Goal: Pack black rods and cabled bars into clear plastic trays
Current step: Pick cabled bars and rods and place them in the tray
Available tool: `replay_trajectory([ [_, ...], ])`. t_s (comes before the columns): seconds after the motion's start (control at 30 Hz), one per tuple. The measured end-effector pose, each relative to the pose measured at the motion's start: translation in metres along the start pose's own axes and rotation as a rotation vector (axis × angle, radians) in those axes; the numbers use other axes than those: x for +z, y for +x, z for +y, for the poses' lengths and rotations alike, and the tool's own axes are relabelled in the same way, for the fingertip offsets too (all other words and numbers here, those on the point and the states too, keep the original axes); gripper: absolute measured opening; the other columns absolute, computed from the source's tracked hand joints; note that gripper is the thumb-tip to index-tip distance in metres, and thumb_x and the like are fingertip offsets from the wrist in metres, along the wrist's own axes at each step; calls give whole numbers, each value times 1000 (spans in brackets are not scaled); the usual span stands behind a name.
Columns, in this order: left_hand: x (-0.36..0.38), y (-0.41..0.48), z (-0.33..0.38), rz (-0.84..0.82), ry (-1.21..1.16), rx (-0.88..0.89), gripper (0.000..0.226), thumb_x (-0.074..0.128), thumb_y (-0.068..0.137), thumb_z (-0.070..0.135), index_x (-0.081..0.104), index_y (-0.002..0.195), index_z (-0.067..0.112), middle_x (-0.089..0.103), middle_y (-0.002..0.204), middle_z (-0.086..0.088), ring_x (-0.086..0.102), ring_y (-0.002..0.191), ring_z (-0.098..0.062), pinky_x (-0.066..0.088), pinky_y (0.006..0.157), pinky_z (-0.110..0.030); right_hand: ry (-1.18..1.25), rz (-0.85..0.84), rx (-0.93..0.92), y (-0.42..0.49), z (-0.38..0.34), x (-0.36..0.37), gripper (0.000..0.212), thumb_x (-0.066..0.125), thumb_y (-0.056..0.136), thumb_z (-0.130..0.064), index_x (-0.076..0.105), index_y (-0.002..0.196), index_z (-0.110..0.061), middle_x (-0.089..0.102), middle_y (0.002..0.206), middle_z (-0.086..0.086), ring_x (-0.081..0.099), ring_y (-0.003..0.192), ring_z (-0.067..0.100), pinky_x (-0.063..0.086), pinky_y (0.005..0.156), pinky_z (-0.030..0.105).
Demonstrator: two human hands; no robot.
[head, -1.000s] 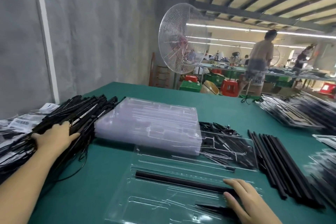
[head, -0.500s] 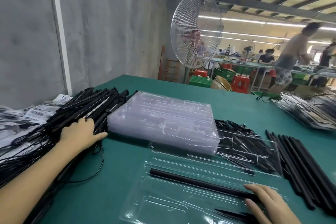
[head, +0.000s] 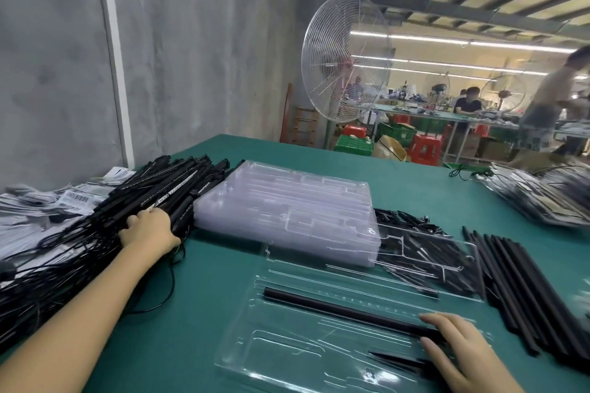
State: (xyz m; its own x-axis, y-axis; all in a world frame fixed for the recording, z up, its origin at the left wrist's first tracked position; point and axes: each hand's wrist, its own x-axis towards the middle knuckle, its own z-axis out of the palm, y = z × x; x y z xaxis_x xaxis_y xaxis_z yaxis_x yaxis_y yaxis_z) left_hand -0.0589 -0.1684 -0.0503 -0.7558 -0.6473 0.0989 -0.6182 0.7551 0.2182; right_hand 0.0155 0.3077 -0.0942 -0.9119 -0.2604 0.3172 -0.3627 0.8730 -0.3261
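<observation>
A clear plastic tray [head: 297, 348] lies on the green table in front of me. One long black rod [head: 335, 307] sits in its upper slot. My right hand [head: 459, 354] lies flat on the rod's right end with its fingers straight. A thin black piece [head: 396, 360] lies in the tray just left of that hand. At the left is a heap of black cabled bars [head: 178, 188] with tangled wires. My left hand [head: 150, 230] is on this heap, fingers curled round one bar at its near edge.
A stack of empty clear trays [head: 287, 210] stands mid-table. Behind the front tray, another tray [head: 431, 252] covers small black parts. Loose black rods [head: 526, 290] lie at the right, filled trays [head: 542, 198] far right, labelled papers [head: 73, 198] far left. A fan [head: 346, 64] stands beyond.
My view has swung left and tilted down a little. My left hand has slid toward the heap's near edge and closed its fingers on a bar. My right hand stays on the rod.
</observation>
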Motion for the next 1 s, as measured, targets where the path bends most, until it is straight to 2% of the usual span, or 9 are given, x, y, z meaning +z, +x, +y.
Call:
replay_trajectory([
  [0.13,-15,2,-1,99,-142,-31,66,70,80,34,40,127,-2,45,128,-26,48,116,-44,44,90,-46,-20,19,1,-1,-2,-3,34,61,89,-29,57,122,-21,55,119,-6,49,114,10,32,95,16],
  [0.27,-32,7,-9,177,-223,30,31,57,84,21,48,104,-1,59,110,-28,58,97,-42,47,79,-43,-9,40,-36,-3,-2,-4,35,53,93,-34,51,126,-24,49,121,-11,44,116,5,29,96,13],
  [0.4,-17,3,-17,48,-298,123,27,59,86,19,55,108,3,62,114,-23,58,103,-36,44,84,-36,10,43,-39,-3,0,-5,35,52,93,-34,50,127,-25,48,118,-12,44,114,4,30,96,13],
  [0.5,-6,-1,-25,12,-482,63,36,49,96,35,61,109,4,62,117,-21,56,110,-35,40,85,-34,7,58,-32,-4,-1,-4,33,56,91,-30,55,123,-22,50,114,-10,46,110,7,33,93,17],
  [0.57,-2,-1,-31,-5,-517,48,39,42,100,32,63,106,-1,63,115,-24,56,107,-37,39,83,-35,2,54,-26,-3,0,-4,32,58,91,-28,56,122,-21,52,114,-8,47,108,9,34,93,18],
  [0.7,2,-6,-34,-19,-482,118,21,54,94,21,67,100,6,67,105,-15,59,102,-32,41,82,-32,-5,38,-14,-2,-1,-3,31,59,90,-25,58,120,-18,54,113,-5,47,107,9,36,93,20],
  [0.83,1,-4,-42,-155,-769,53,24,38,98,10,62,97,12,57,77,-11,45,63,-22,32,60,-27,8,22,11,-4,-1,-3,31,60,89,-23,60,119,-17,55,112,-4,49,108,12,38,95,24],
  [0.93,-1,-4,-49,-249,-768,78,24,55,90,4,59,109,17,58,84,-9,47,66,-20,36,59,-27,5,18,16,-4,-1,-4,30,60,89,-24,60,118,-18,55,113,-4,48,108,11,36,94,23],
  [1.0,-2,-7,-50,-216,-724,100,35,69,83,7,58,116,10,63,102,-14,58,83,-26,46,73,-33,1,8,26,-4,-1,-4,30,61,88,-23,60,118,-18,56,114,-3,48,107,11,35,93,23],
])
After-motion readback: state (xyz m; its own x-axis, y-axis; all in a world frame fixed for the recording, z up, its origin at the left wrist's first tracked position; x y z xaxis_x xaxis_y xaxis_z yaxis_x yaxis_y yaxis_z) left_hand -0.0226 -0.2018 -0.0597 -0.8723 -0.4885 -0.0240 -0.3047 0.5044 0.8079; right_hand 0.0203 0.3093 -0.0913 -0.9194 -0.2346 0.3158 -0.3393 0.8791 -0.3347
